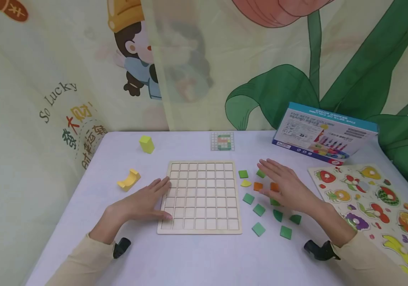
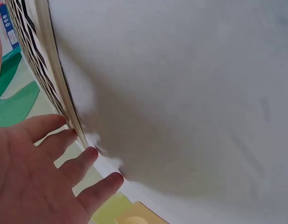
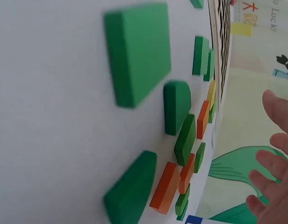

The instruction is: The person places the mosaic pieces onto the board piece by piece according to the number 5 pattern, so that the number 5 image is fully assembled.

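Note:
A square wooden grid board (image 1: pixel 199 232) lies on the white table, its cells bare. My left hand (image 1: pixel 147 202) touches the board's left edge with fingers spread and straight; the left wrist view shows the fingertips (image 2: pixel 89 154) along that edge, holding nothing. My right hand (image 1: pixel 289 188) hovers, fingers extended, over loose tiles to the right of the board and hides some of them. Among these are several green square tiles (image 1: pixel 258 229), orange tiles (image 1: pixel 258 186), a yellow curved-edge tile (image 1: pixel 245 183) and dark green rounded tiles (image 1: pixel 295 219). In the right wrist view, a green square tile (image 3: pixel 139 53) is closest.
Behind the board lies a small card with a coloured grid pattern (image 1: pixel 222 141). A yellow-green block (image 1: pixel 147 144) and a yellow curved block (image 1: pixel 129 180) stand at left. A printed box (image 1: pixel 323 133) and a fruit sticker sheet (image 1: pixel 372 206) occupy the right side.

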Demonstrator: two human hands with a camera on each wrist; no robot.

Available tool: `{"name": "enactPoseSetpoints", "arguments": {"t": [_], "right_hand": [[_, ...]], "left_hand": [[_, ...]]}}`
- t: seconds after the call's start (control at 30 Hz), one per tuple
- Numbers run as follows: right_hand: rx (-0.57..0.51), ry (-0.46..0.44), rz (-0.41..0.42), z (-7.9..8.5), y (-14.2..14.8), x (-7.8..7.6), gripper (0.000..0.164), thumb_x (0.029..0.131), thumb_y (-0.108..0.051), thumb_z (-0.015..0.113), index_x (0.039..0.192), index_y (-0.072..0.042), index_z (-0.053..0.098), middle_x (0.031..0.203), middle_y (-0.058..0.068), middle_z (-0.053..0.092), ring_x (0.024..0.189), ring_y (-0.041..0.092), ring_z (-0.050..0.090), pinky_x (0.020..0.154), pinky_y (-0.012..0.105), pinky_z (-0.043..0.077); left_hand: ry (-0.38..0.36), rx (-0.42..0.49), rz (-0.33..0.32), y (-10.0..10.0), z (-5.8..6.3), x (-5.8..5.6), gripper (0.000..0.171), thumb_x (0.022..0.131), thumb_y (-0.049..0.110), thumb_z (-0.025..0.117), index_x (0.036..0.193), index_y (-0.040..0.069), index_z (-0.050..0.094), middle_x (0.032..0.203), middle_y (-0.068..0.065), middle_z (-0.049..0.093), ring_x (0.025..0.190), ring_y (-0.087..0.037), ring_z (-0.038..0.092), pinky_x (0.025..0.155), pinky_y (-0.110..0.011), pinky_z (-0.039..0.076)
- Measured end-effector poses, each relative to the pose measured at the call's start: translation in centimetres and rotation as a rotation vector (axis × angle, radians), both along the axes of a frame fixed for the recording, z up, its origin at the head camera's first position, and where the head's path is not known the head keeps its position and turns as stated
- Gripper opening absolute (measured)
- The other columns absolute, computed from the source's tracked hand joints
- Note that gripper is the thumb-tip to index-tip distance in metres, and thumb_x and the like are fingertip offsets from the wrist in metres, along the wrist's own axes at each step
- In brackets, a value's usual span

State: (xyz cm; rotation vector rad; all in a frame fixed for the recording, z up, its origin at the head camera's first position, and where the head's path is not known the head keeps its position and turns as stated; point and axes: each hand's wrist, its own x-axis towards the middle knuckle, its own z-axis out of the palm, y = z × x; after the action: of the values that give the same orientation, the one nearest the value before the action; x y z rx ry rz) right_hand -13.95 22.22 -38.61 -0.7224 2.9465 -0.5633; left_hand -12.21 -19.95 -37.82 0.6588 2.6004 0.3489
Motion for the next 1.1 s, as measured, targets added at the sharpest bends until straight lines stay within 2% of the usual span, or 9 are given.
{"name": "enactPoseSetpoints", "arguments": {"t": [0.23,0.43,0.57,0.67,0.9,1.1], "right_hand": [[-0.056,-0.131,-0.071,0.0,0.2,-3.3,0.058,0.091,-0.025,0.067,0.144,-0.01,0.047,0.149,0.018,0.042,0.138,0.041,0.035,0.108,0.064,0.035],[-0.018,-0.169,-0.154,-0.6,0.4,-5.0,0.05,0.089,-0.026,0.069,0.134,-0.007,0.058,0.136,0.021,0.055,0.124,0.04,0.048,0.103,0.061,0.043],[0.018,-0.187,-0.213,-1.0,0.3,-5.4,0.049,0.087,-0.029,0.072,0.129,-0.006,0.062,0.127,0.021,0.059,0.111,0.036,0.052,0.097,0.056,0.049],[0.024,-0.199,-0.242,-1.2,0.2,-5.4,0.049,0.086,-0.029,0.073,0.128,-0.007,0.063,0.125,0.02,0.059,0.109,0.034,0.052,0.096,0.053,0.051],[0.004,-0.195,-0.256,-1.7,0.0,-5.5,0.04,0.086,-0.024,0.073,0.121,-0.006,0.067,0.118,0.017,0.062,0.104,0.031,0.052,0.095,0.05,0.051],[-0.041,-0.227,-0.261,-1.9,0.2,-5.7,0.038,0.088,-0.021,0.071,0.122,-0.006,0.066,0.118,0.017,0.061,0.104,0.031,0.052,0.097,0.051,0.05]], "left_hand": [[-0.072,0.051,0.016,-0.5,0.2,0.0,0.11,0.075,0.054,0.075,0.153,-0.001,0.02,0.163,-0.016,0.01,0.148,-0.044,0.011,0.118,-0.058,0.022],[-0.092,0.076,0.015,-0.6,0.0,0.1,0.116,0.07,0.05,0.08,0.154,-0.001,0.017,0.164,-0.015,0.005,0.149,-0.043,0.008,0.119,-0.06,0.017],[-0.097,0.073,0.009,-0.8,-0.1,0.1,0.117,0.071,0.047,0.081,0.154,0.0,0.014,0.164,-0.015,0.003,0.15,-0.041,0.006,0.119,-0.06,0.016],[-0.096,0.064,0.009,-0.9,0.0,0.2,0.117,0.071,0.046,0.081,0.154,0.0,0.012,0.164,-0.014,0.002,0.15,-0.041,0.005,0.119,-0.061,0.016],[-0.105,0.062,0.021,-0.7,0.1,0.3,0.117,0.071,0.044,0.081,0.155,0.0,0.011,0.164,-0.014,0.001,0.15,-0.04,0.005,0.119,-0.061,0.015],[-0.105,0.054,0.031,-0.6,-0.2,0.3,0.119,0.07,0.044,0.082,0.155,0.001,0.011,0.164,-0.014,0.001,0.15,-0.039,0.005,0.119,-0.061,0.014]]}}
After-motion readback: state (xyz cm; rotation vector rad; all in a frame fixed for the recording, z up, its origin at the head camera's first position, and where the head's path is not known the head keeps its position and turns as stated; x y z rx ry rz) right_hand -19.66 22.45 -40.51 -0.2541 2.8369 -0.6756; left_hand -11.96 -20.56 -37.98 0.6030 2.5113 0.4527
